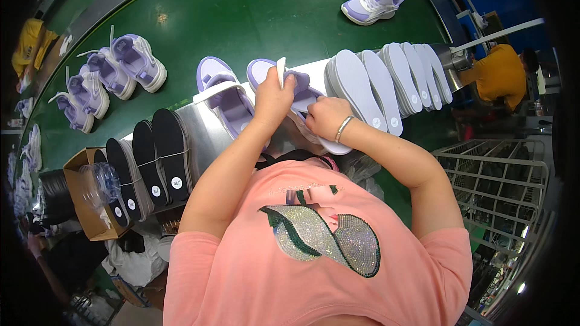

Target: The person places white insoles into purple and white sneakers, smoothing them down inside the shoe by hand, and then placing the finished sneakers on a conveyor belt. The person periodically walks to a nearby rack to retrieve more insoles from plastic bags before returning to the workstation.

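The lavender-and-white shoe (260, 71) is immediately left of the pale insoles (356, 84), toe pointing away from me, long axis slanting slightly leftward. My left hand (275, 99) pinches its upright white flap (281, 67); my right hand (329, 118) curls at the opening, fingertips hidden, so I cannot tell its grip. The shoe's rear is partly obscured. The insoles are flat, elongated, round-ended.

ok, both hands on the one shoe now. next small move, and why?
I'd probably have the right hand ease the pale lavender piece, likely an insole, toward the toe of the shoe. The left hand pinches the white flap upright, the right hand is at the opening, and the piece's rounded end shows beyond that hand, nearer the body.
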A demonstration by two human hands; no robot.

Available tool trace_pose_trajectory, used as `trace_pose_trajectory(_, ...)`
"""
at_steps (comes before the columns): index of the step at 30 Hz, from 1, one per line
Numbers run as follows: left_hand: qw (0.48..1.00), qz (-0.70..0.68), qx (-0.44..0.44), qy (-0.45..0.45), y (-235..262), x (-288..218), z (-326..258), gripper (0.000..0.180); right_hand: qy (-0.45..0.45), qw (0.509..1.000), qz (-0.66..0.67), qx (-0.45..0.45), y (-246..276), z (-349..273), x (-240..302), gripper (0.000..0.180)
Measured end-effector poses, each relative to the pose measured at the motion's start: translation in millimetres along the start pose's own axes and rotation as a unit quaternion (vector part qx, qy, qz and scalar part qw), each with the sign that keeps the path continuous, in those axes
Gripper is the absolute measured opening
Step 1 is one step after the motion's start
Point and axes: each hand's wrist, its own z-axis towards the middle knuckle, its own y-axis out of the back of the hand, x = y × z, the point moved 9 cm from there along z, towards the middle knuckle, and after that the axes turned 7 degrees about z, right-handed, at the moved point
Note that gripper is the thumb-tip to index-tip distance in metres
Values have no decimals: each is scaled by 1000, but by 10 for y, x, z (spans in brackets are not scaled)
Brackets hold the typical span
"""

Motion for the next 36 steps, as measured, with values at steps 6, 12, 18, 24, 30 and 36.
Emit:
trace_pose_trajectory(6, 999, 17, -20, 21, -47, 122, 5, 26, 24, 988, -152, 11, 231, -435, 50, 23)
trace_pose_trajectory(12, 999, 22, -25, 35, -25, 136, 4, 27, 51, 987, -146, 40, 138, -316, 121, 14)
trace_pose_trajectory(18, 999, 6, -21, 31, -187, 188, -14, 29, 38, 985, -146, 83, -440, 239, -6, 11)
trace_pose_trajectory(24, 998, -14, -14, 53, -91, 110, -40, 28, 40, 963, -138, 228, -704, 403, -163, 18)
trace_pose_trajectory(30, 999, 1, -16, 37, -166, 153, 2, 29, 4, 964, -151, 221, -865, 509, -289, 22)
trace_pose_trajectory(36, 1000, 14, -15, 6, -115, 127, 48, 28, -36, 967, -141, 210, -549, 366, -129, 25)
